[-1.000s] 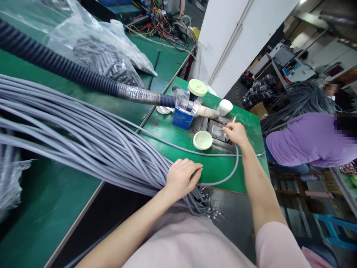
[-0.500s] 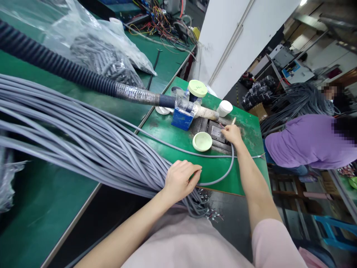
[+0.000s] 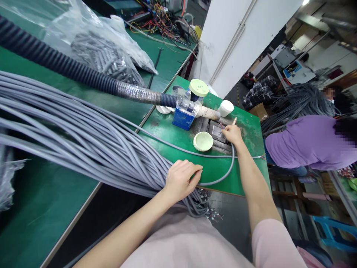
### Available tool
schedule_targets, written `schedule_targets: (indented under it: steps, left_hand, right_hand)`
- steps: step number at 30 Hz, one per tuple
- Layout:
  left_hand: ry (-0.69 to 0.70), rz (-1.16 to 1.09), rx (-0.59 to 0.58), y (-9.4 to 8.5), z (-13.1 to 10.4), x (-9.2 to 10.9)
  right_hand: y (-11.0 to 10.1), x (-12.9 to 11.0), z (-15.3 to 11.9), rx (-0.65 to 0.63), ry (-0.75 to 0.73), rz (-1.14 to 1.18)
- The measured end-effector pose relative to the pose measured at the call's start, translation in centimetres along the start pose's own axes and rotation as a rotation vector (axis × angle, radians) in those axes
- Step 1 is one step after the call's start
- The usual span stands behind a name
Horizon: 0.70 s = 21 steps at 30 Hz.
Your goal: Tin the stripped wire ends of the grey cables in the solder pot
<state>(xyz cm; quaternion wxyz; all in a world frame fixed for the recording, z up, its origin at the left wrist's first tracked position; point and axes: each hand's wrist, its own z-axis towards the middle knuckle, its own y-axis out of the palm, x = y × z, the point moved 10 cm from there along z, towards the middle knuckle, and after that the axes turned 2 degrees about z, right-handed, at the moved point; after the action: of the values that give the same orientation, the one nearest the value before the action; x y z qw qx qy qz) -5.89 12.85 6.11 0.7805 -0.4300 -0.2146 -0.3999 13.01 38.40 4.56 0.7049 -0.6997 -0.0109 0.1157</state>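
My right hand (image 3: 232, 134) pinches the end of a grey cable (image 3: 231, 163), its thin stripped wires pointing left over a dark metal pot with a shiny plate-like surface (image 3: 216, 131). From that hand the cable loops down and back towards my left hand (image 3: 182, 178). My left hand lies over the near end of a thick bundle of grey cables (image 3: 117, 149), fingers curled together and thumb close to the index finger. Whatever is under its fingers is hidden. A pale green round dish (image 3: 203, 142) sits left of the pot.
A ribbed black hose (image 3: 69, 70) ends in a pale nozzle (image 3: 209, 112) by the pot, above a blue box (image 3: 182, 119). Behind stand a green-lidded jar (image 3: 199, 88) and a white tub (image 3: 225, 108). Another cable crosses the green table (image 3: 167, 158). A person in purple (image 3: 304, 141) sits at right.
The view has shifted very slightly. Both hands keep almost the same place, and the right hand still pinches the cable end at the pot.
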Motion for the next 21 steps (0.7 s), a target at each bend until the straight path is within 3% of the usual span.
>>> schedule_targets:
  steps: [7, 10, 13, 15, 17, 19, 21]
  left_hand:
    - [-0.001, 0.008, -0.001, 0.2, 0.0, -0.1]
    - [-0.011, 0.001, -0.005, 0.1, 0.0, -0.3]
    - [-0.058, -0.067, -0.015, 0.0, 0.2, -0.6]
    - [-0.173, -0.225, -0.015, 0.2, 0.5, -1.1]
    - [-0.377, -0.516, -0.036, 1.5, 0.5, -1.7]
    - [-0.611, -0.878, -0.127, 4.5, -0.1, -1.2]
    - [-0.745, -1.147, -0.217, 7.3, -0.4, 0.7]
  right_hand:
    - [-1.8, -0.8, -2.2, 0.018, -0.042, 0.175]
    - [-3.6, -1.6, -5.4, 0.031, -0.065, 0.331]
    - [-5.3, -2.7, -9.6, 0.040, -0.075, 0.644]
    - [-6.2, -3.6, -12.5, 0.050, -0.082, 0.755]
    - [-7.0, -4.6, -14.9, 0.081, -0.085, 0.801]
    - [-7.6, -5.4, -16.9, 0.130, -0.085, 0.810]
    - [-8.1, -6.2, -18.4, 0.178, -0.103, 0.798]
